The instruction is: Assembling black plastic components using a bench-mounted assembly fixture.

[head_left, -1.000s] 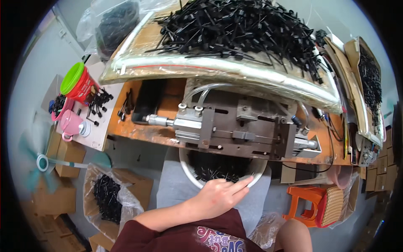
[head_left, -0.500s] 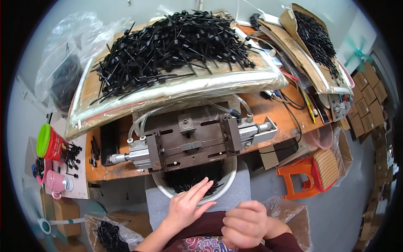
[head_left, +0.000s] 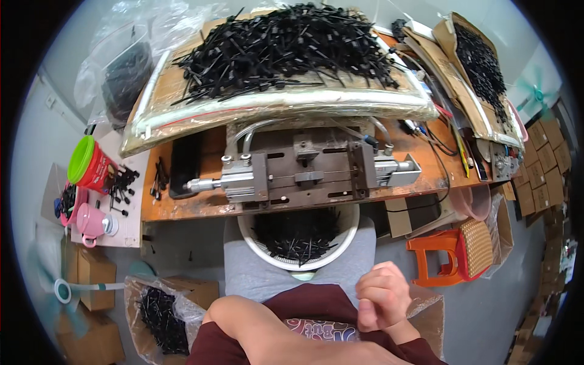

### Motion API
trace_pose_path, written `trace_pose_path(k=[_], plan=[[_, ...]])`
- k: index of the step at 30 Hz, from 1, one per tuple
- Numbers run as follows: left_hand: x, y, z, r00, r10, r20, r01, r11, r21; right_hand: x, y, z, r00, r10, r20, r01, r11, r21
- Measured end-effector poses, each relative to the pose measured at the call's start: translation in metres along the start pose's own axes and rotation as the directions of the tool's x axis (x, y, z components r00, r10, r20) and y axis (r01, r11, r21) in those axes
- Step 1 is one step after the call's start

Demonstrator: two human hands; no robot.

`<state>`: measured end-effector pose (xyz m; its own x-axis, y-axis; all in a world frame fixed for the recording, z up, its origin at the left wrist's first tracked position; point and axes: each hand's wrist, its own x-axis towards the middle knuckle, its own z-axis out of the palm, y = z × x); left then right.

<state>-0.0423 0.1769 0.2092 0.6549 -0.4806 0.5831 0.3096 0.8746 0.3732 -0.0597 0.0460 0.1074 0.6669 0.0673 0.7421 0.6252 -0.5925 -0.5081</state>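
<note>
My right hand (head_left: pixel 383 297) is held up in front of my body, right of the basket, with its fingers curled into a fist. Whatever it may hold is hidden inside the fingers. My left forearm crosses low over my dark red shirt toward the right; its hand lies beyond the lower edge. On my lap sits a white basket (head_left: pixel 309 264) with many thin black plastic parts (head_left: pixel 297 234) in it. Above it on the table stands a metal fixture (head_left: pixel 309 159) with a silver cylinder at each end. Neither hand touches the fixture or the basket.
A plastic-wrapped board (head_left: pixel 280 101) heaped with black parts lies behind the fixture on the wooden table (head_left: pixel 182 210). At left are a red bucket (head_left: pixel 97 173) and a pink cup (head_left: pixel 91 220). An orange stool (head_left: pixel 435 252) stands right; a lined box (head_left: pixel 137 328) sits lower left.
My left hand has left the basket and gone out of view at the lower edge, its forearm now across my body. My right fist has moved right and slightly up. The whole view has shifted.
</note>
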Motion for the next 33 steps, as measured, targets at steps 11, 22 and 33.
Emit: trace_pose_path(k=[11, 22, 33], plan=[[0.048, 0.065, -0.099, 0.713, -0.134, 0.688, -0.378, 0.754, 0.538, -0.001, 0.017, 0.005, 0.998, 0.027, -0.053, -0.027, 1.000, 0.002], [0.013, 0.092, -0.066, 0.983, 0.179, -0.034, -0.171, 0.971, 0.166, 0.004, 0.020, 0.029, 0.994, 0.053, 0.091, -0.063, 0.992, 0.110], [0.020, 0.101, -0.079, 0.974, 0.109, 0.200, -0.122, 0.991, 0.053, 0.008, 0.037, 0.039, 0.998, 0.032, 0.055, -0.040, 0.988, 0.148]])
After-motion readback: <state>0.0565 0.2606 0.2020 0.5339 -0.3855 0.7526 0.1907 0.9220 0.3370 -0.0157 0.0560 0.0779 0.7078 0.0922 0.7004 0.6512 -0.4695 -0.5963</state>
